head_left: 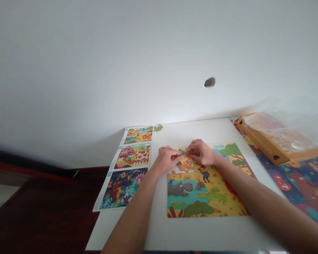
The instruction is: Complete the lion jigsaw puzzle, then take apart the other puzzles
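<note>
Over the jigsaw puzzle [198,201], the left hand [166,159] and right hand [200,152] pinch a piece [184,152] between their fingers [190,151].

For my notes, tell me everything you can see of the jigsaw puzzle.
The jigsaw puzzle is a flat rectangle, cardboard by its look, lying on the white table. It shows a hippo in blue water, a crocodile, a man and trees. A small gap shows near the top left. The left hand and right hand rest on its upper part.
</note>
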A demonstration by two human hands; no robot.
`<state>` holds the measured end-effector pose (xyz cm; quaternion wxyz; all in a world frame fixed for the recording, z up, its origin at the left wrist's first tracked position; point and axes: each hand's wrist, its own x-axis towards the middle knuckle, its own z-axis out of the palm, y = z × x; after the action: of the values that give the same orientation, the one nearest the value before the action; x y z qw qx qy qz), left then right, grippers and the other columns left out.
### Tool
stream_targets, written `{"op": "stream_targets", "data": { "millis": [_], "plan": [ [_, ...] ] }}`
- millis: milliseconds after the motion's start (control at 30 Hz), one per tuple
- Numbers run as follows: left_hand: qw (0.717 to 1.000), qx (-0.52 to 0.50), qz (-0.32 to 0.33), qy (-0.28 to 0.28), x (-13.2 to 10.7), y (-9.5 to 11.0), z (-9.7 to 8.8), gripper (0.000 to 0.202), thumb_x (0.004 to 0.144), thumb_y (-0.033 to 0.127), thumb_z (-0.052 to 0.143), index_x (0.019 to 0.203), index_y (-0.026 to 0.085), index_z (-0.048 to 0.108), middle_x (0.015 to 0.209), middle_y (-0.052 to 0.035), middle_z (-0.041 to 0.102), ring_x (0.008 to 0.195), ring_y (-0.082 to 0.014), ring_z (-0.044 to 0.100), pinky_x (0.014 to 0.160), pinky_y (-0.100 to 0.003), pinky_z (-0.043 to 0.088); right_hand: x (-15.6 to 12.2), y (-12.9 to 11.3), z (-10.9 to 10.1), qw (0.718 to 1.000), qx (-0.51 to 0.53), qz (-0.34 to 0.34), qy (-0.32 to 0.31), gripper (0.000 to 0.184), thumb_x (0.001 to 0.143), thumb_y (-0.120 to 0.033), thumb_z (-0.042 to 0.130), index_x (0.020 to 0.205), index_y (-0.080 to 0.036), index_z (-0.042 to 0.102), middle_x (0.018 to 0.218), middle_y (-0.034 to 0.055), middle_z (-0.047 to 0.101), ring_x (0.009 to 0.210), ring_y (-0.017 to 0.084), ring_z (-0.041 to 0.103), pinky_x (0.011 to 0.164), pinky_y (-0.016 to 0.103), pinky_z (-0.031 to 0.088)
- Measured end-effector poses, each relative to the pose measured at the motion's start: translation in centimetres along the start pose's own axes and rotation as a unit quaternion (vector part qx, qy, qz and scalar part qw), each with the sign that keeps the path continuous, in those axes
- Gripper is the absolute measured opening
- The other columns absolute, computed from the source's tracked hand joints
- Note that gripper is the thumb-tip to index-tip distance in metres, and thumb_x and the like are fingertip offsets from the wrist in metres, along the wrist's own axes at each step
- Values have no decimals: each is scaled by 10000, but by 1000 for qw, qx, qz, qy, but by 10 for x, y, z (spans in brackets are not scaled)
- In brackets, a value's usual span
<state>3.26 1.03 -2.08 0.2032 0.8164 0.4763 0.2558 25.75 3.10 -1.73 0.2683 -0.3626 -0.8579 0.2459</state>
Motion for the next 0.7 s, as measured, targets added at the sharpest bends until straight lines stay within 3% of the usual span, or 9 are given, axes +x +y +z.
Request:
{"op": "stream_targets", "data": {
  "millis": [467,700],
  "plan": [
    [999,45,-5,-23,0,4,1,129,866,340,644,837,261,741,804,2,750,824,-194,623,884,-379,373,0,-3,-1,1000,-22,-21,-2,129,699,-148,612,783,-222,677,801,23,700,902,228,576,918,395,386],
    [998,47,-5,-40,-1,3,0,121,857,309,644,909,260,742,849,-5,749,870,-193,613,901,-377,342,0,1,1,999,-26,-43,-21,139,653,-104,608,708,-216,670,783,15,681,867,217,553,897,395,363]
  ]
}}
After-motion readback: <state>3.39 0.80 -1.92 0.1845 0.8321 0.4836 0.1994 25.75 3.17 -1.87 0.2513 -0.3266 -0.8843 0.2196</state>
